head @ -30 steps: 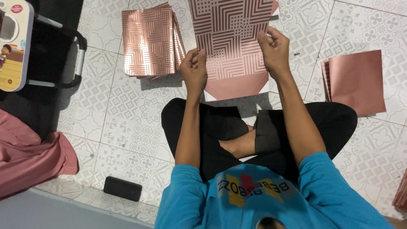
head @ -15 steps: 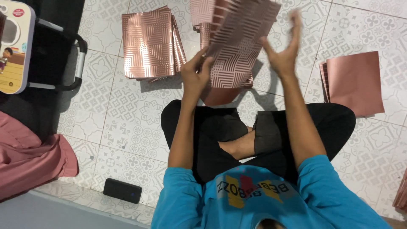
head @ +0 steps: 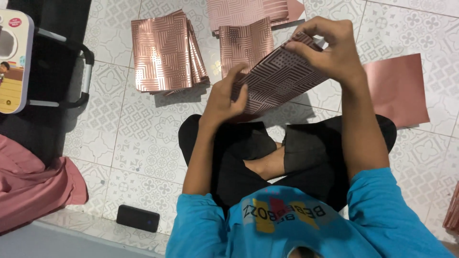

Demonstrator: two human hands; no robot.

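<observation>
Seated cross-legged on patterned tile floor [head: 143,143]. Folded rose-gold patterned paper piece [head: 279,81] held above the lap, tilted, between both hands. Left hand [head: 228,98] at its lower left edge, grip closed with fingers curled over the near face and thumb behind. Right hand [head: 330,48] at its upper right edge, grip pinching the top fold between thumb and fingertips. Stack of matching folded pieces [head: 165,50] on the floor to the left, well apart from the hands. Further patterned sheets [head: 248,12] on the floor beyond the held piece. Plain pink sheets [head: 399,88] on the floor to the right, partly behind the right forearm. Black phone [head: 137,218] on the floor near the left elbow. Pink cloth [head: 33,191] at far left.
</observation>
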